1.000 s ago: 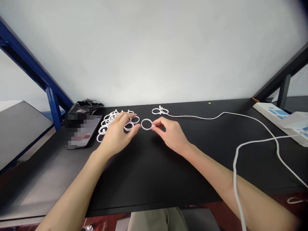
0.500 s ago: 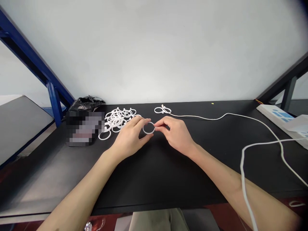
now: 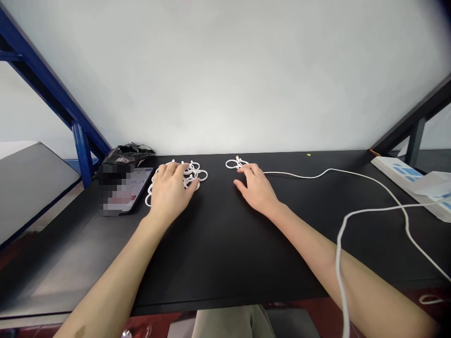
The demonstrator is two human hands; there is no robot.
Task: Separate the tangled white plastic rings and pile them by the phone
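Observation:
A pile of thin white rings with small knobs (image 3: 202,175) lies at the left of the middle. Over it is my left hand (image 3: 171,188), fingers stretched and thumb apart, hiding much of the pile; whether the fingertips touch the rings I cannot tell. Farther right, a small group of similar white rings (image 3: 231,164) lies near the wall. My right hand (image 3: 258,188) is at its near right side, thumb and forefinger apart with nothing visible between them. Its fingers cover part of that group.
A phone (image 3: 136,188), partly blurred out, and a crumpled black bag (image 3: 130,152) are on the left of the black table (image 3: 218,253). A white cable (image 3: 310,177) runs rightward and crosses over my right forearm. A white box (image 3: 398,171) stands at the right edge.
My hands have parted from the single ring they held between them, which I can no longer pick out. The left hand moved left over the pile; the right moved slightly right and toward the wall.

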